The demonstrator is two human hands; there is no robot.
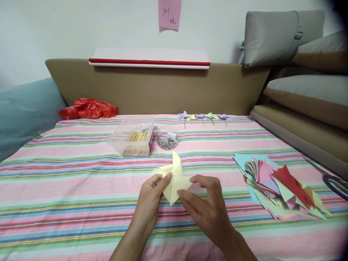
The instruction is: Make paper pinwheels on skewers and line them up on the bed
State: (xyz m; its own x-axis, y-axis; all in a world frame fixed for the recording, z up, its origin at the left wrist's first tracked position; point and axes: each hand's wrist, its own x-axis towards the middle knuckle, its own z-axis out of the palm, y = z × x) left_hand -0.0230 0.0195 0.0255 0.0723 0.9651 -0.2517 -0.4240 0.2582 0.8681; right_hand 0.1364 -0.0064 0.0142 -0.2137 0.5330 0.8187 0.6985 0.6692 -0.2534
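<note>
A pale yellow paper pinwheel (175,178) is in front of me, its blades folded in toward the middle. My left hand (152,194) pinches it from the left, with the thumb pressed near the centre. The fingertips of my right hand (208,203) are at the edges of the right-hand blade, one at its upper corner and one lower down. No stick shows on this pinwheel. Beyond it stand a clear plastic box (130,145) with wooden sticks (138,137) inside and a round clear container (167,143) of small metallic pieces.
Several finished pinwheels on sticks (201,116) lie at the back. To the right are a heap of coloured paper (282,185) and dark-handled scissors (333,181). A red plastic bag (89,108) sits back left. Stacked cushions (307,98) border the striped cloth (81,217).
</note>
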